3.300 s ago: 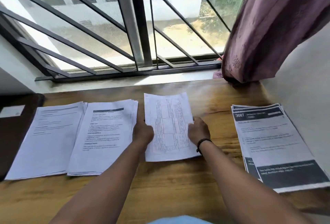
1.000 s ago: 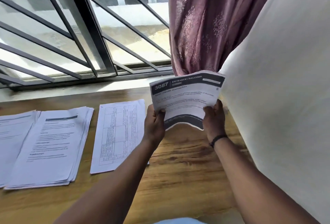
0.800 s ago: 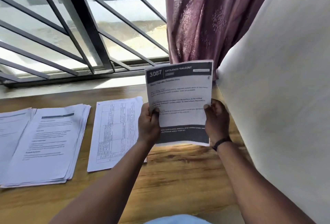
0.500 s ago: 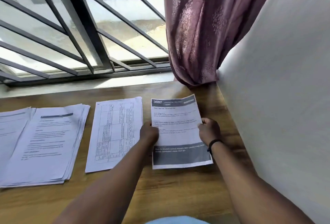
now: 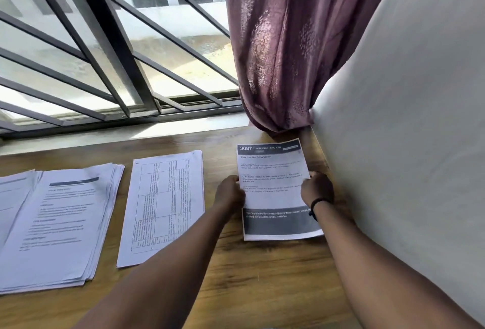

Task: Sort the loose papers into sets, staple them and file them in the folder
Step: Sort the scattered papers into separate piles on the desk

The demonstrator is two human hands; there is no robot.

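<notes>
Now both hands hold the 3087 set (image 5: 273, 168) flat on the desk (image 5: 262, 276), by the wall: left hand (image 5: 230, 192) pinches its left edge, right hand (image 5: 316, 188) grips its right edge. Table sheet (image 5: 164, 205) lies just left, apart.

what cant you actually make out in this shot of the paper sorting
- Head view: the leftmost paper pile is cut off by the left edge.
- The small body text on the 3087 sheets is too blurred to read.
- How many 3087 sheets: too thin to count.
- Left hand and right hand cover both side edges, hiding any staple.
- No folder or stapler in frame.
</notes>
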